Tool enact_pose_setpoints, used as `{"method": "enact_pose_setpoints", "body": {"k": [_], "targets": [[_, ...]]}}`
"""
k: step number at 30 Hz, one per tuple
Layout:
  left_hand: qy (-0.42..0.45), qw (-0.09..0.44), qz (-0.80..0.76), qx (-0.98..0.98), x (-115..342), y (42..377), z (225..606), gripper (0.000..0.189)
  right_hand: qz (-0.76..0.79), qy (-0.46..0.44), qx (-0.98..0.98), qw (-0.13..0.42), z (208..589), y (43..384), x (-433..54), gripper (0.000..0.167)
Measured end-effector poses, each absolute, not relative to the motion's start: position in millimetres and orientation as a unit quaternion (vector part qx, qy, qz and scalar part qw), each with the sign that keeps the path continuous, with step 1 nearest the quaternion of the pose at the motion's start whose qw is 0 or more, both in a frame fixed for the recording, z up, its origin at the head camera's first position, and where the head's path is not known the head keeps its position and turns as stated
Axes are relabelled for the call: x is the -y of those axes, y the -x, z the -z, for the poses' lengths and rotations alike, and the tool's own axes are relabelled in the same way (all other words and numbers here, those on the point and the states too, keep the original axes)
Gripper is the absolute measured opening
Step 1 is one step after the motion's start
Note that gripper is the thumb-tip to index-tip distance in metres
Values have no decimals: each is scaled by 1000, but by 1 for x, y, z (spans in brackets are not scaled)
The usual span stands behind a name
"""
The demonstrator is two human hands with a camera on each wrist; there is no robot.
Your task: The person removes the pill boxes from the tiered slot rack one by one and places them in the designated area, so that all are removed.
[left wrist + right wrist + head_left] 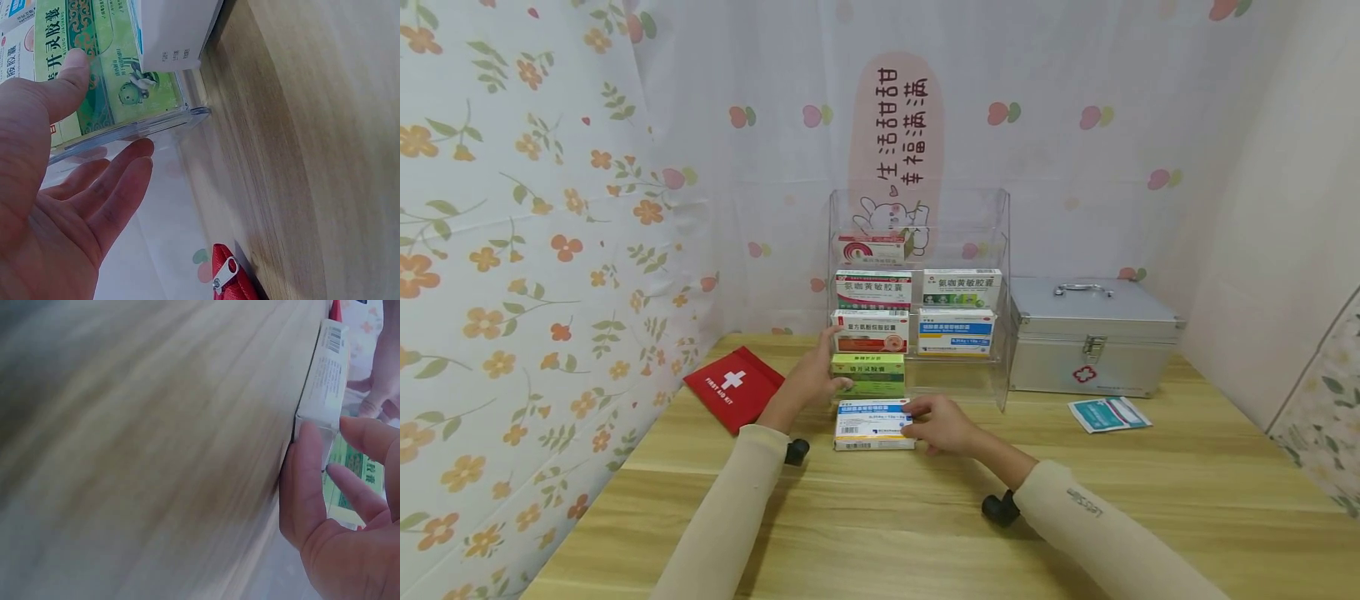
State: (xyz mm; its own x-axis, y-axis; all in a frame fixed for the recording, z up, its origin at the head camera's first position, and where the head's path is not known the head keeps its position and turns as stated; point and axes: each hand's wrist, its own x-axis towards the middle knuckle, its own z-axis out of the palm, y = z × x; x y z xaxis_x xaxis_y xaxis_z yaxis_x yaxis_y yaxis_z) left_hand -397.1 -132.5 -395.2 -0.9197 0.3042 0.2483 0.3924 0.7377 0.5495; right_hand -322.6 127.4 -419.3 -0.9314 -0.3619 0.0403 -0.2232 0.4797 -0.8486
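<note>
A blue-and-white medicine box point(874, 423) lies at the foot of a clear tiered display rack point(953, 383). My right hand point(942, 425) pinches its right end with the fingertips; in the right wrist view that end of the carton point(325, 394) sits against the fingers. At the rack's left side is my left hand point(811, 373). In the left wrist view its thumb rests over the front of a green medicine box point(128, 81), and its other fingers extend along the outside of the clear side panel. The green box stands in the rack just behind the blue-and-white one.
Higher tiers carry several more medicine boxes, among them a red-and-white one point(871, 332) and a blue-and-white one point(957, 333). A red first aid pouch point(734, 388) lies left of the rack. To the right are a silver medical case point(1086, 358) and a teal-and-white packet point(1108, 414).
</note>
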Motion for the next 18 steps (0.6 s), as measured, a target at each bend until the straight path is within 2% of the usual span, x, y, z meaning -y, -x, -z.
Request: {"method": "enact_pose_setpoints", "body": {"k": [18], "targets": [[183,62,315,929,132,398,396,102,469,166,-863,89,418,327,-112,37]]}}
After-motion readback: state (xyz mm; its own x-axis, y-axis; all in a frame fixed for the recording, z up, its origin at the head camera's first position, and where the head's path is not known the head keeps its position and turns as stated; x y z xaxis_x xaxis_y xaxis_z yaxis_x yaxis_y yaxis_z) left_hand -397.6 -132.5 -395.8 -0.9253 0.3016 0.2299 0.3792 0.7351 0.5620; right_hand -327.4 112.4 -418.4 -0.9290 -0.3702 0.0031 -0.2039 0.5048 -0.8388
